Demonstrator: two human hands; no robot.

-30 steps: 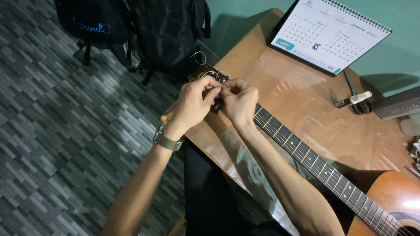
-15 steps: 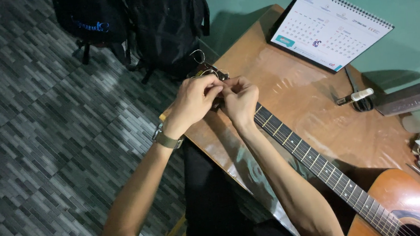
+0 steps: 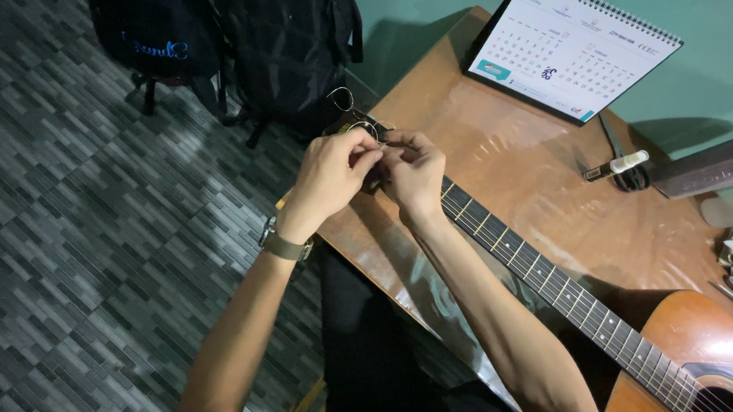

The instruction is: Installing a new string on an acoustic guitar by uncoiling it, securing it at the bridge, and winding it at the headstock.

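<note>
calendar [image 3: 574,41]: white spiral-bound desk calendar with a teal corner patch, propped at the table's far edge against the green wall.
bag logo [image 3: 154,50]: blue, on black bag, floor.

Two hands, left hand [image 3: 327,176] and right hand [image 3: 416,170], meet at one acoustic guitar [image 3: 562,291]. Beyond them: one desk calendar [image 3: 574,45], two dark backpacks [image 3: 287,48], one marker [image 3: 613,165].

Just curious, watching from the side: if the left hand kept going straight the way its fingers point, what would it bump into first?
The left hand points toward the right hand, whose fingertips already touch it at the wooden acoustic guitar's headstock, so it would probably meet those fingers first.
</note>
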